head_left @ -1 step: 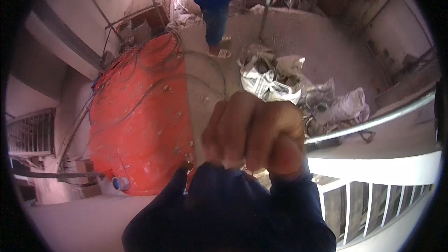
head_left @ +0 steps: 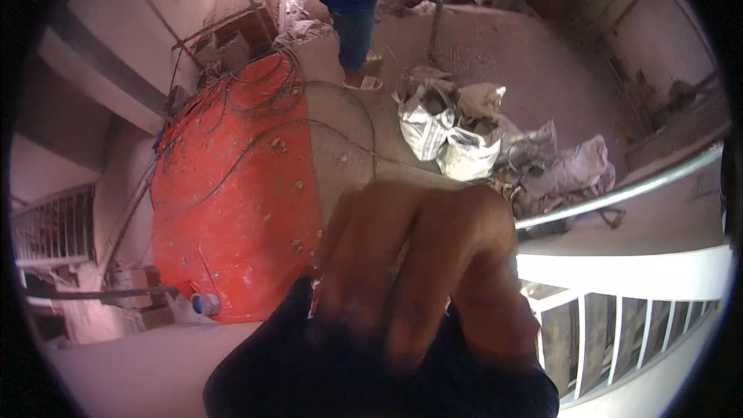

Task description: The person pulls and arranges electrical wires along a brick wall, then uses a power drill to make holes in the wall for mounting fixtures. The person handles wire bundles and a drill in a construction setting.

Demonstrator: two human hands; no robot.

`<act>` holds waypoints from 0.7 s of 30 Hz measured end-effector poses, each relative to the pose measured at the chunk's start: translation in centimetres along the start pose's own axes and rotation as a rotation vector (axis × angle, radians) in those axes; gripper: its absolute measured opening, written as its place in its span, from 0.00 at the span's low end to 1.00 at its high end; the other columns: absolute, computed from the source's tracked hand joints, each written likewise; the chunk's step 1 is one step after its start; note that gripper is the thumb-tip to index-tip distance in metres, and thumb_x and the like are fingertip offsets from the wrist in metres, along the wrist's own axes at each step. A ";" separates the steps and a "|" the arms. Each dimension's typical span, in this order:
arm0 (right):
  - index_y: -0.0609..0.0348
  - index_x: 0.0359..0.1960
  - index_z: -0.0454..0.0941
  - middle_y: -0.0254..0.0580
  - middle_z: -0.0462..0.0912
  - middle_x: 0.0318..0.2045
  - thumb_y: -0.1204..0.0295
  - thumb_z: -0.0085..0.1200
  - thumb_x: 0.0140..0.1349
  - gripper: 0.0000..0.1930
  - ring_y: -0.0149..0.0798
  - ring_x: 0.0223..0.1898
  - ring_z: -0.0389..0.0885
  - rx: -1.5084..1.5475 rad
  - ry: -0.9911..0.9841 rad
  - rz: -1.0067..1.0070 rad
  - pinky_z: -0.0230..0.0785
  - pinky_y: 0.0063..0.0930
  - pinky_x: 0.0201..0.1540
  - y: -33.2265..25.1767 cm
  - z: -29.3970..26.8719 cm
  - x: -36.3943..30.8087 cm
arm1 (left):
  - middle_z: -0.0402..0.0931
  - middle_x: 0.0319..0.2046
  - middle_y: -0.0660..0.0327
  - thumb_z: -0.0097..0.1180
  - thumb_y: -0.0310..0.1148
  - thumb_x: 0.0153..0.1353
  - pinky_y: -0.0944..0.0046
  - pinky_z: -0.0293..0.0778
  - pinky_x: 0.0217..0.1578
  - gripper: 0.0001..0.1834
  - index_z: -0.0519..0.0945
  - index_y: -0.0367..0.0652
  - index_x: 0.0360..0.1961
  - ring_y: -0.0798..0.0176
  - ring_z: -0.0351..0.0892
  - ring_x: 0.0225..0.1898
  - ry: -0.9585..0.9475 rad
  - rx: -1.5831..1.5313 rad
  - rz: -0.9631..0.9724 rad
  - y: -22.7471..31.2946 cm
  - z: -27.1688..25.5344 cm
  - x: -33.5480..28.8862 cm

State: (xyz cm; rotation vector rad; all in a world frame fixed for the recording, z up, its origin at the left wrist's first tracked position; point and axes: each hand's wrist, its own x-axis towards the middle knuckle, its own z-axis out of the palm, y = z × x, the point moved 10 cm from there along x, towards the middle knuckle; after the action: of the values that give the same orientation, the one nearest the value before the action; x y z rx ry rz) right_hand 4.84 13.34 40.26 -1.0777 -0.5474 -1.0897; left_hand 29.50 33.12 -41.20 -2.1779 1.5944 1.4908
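Note:
My right hand (head_left: 441,263) is raised close in front of my chest, blurred by motion. Its fingers hang downward, loosely bent and apart, and I see nothing held in them. The fingertips smear against my dark blue clothing (head_left: 263,364). Of my left arm only a dark fold, perhaps a sleeve, shows at the lower left; my left hand cannot be made out. Beyond the hand, on the floor, lies a large red tank-like object (head_left: 240,186), dusty, with a grey pipe stub (head_left: 204,304) at its near end.
A dark cable (head_left: 263,133) loops over the red object and floor. White sacks of debris (head_left: 468,151) stand right of centre. A metal rail (head_left: 619,200) and white railing (head_left: 615,333) bound the right. Another person in blue (head_left: 352,0) stands at the back.
My right hand has come lower and nearer, its curled fingers loosening and stretching downward. The view has shifted slightly.

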 end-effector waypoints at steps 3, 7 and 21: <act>0.69 0.36 0.78 0.52 0.82 0.33 0.55 0.53 0.69 0.23 0.45 0.32 0.81 0.122 0.036 -0.022 0.74 0.32 0.36 -2.1 -0.1 -0.9 | 0.79 0.38 0.57 0.49 0.42 0.64 0.51 0.75 0.43 0.15 0.79 0.47 0.45 0.52 0.81 0.41 -0.040 0.078 -0.014 -0.3 -0.1 -0.7; 0.69 0.36 0.79 0.52 0.81 0.33 0.57 0.54 0.68 0.21 0.43 0.31 0.80 0.184 0.042 -0.106 0.74 0.31 0.33 -2.8 -0.1 -0.1 | 0.79 0.41 0.57 0.50 0.43 0.64 0.49 0.75 0.45 0.16 0.79 0.48 0.46 0.52 0.80 0.43 -0.068 0.182 0.062 1.2 -1.6 2.6; 0.68 0.36 0.79 0.52 0.80 0.30 0.66 0.60 0.65 0.13 0.36 0.25 0.76 0.117 0.495 -0.591 0.72 0.26 0.24 9.7 -0.1 8.2 | 0.74 0.60 0.55 0.58 0.54 0.56 0.45 0.72 0.55 0.29 0.78 0.55 0.58 0.47 0.74 0.59 -0.129 1.001 0.421 8.2 -17.2 13.2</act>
State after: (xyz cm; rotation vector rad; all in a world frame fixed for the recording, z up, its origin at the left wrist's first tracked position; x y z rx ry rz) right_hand 16.95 10.30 42.68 -0.5099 -0.5293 -1.7526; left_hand 34.51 10.80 -37.69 -1.2135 2.1572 0.5751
